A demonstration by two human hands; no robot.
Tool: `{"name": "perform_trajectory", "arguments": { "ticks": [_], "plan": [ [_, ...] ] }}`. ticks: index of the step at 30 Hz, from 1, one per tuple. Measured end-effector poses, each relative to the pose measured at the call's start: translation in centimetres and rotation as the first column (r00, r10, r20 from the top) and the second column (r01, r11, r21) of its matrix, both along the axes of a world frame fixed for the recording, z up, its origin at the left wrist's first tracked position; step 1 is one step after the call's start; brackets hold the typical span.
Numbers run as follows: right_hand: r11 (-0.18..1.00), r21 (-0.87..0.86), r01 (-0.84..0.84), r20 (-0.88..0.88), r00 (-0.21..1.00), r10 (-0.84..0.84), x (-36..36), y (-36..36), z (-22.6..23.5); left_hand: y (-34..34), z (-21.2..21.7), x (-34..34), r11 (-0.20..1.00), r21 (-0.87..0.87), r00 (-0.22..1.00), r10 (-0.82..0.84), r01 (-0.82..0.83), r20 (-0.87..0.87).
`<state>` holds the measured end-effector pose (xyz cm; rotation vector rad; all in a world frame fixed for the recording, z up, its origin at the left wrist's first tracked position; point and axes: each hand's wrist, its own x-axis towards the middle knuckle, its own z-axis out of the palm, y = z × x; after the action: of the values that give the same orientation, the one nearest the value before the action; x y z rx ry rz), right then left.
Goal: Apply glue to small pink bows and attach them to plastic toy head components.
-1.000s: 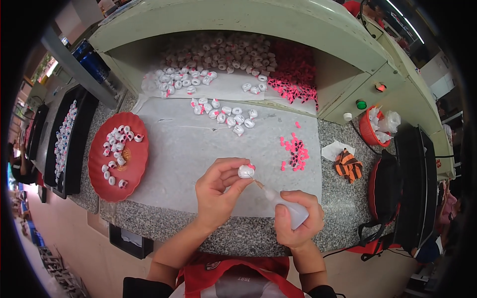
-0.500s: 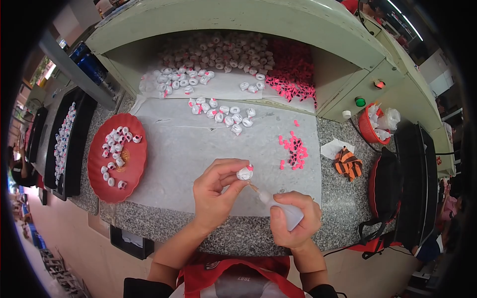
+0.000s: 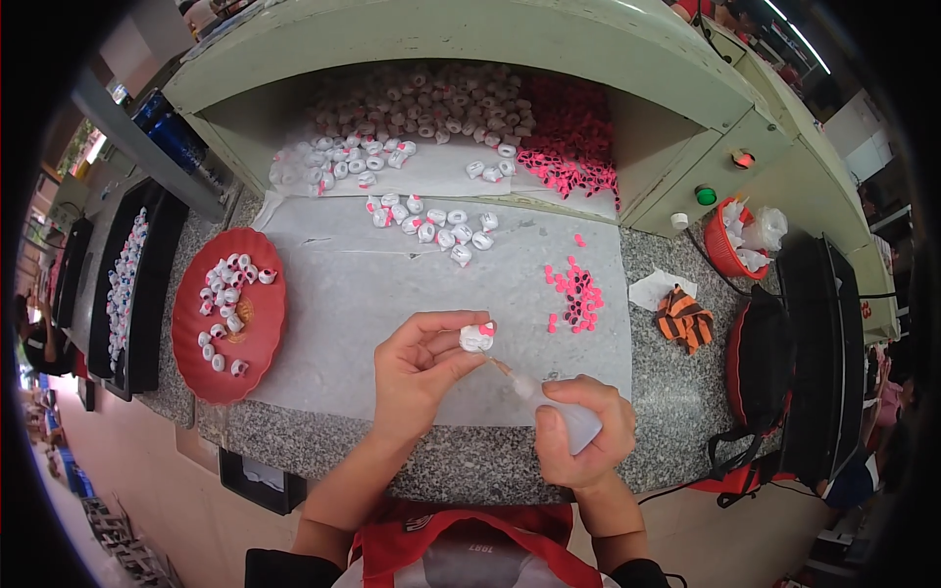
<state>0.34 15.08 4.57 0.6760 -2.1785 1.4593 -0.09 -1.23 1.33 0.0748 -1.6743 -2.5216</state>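
Observation:
My left hand [image 3: 417,377] pinches a small white moulded piece with a pink patch [image 3: 477,338] between thumb and fingers, above the white sheet [image 3: 333,333]. Wrapped in my right hand [image 3: 588,431] is a translucent squeeze bottle [image 3: 569,419], tilted so its thin nozzle points up and left. The nozzle tip is just below the white piece; I cannot tell if they touch. To the right on the sheet lie many tiny pink and black pieces [image 3: 580,299]. More white pieces [image 3: 441,230] are grouped at the sheet's far side.
A red scalloped plate [image 3: 196,367] with white and pink pieces stands at left, beside a black tray [image 3: 162,265]. Ahead, a pale green cabinet [image 3: 667,162] holds heaps of white and pink pieces. An orange-black striped cloth [image 3: 684,320] and a red basket [image 3: 725,255] are at right.
My left hand has shifted slightly left with the white piece, which has turned a little in the fingers. The bottle in my right hand has hardly moved.

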Motion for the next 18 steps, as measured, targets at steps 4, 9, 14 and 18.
{"name": "perform_trajectory", "arguments": {
  "ticks": [4,9,14,18],
  "plan": [
    [1.0,0.004,0.016,-0.038,0.999,-0.015,-0.1,0.09,-0.18,-0.17,-0.26,-0.13,1.0,0.03,1.0,-0.006,0.005,0.025],
    [1.0,-0.01,0.003,-0.001,1.0,-0.003,-0.13,0.06,-0.2,-0.18,-0.12,-0.07,0.996,0.084,0.999,-0.033,0.031,0.028],
    [1.0,-0.022,0.022,-0.016,1.0,-0.023,-0.33,0.17,-0.28,-0.3,-0.04,-0.11,0.995,0.098,0.999,-0.022,0.018,0.039],
    [1.0,0.017,0.013,0.0,1.0,-0.013,-0.2,0.21,0.19,-0.37,-0.08,-0.1,0.996,0.091,0.999,-0.021,0.017,0.037]
  ]
}}
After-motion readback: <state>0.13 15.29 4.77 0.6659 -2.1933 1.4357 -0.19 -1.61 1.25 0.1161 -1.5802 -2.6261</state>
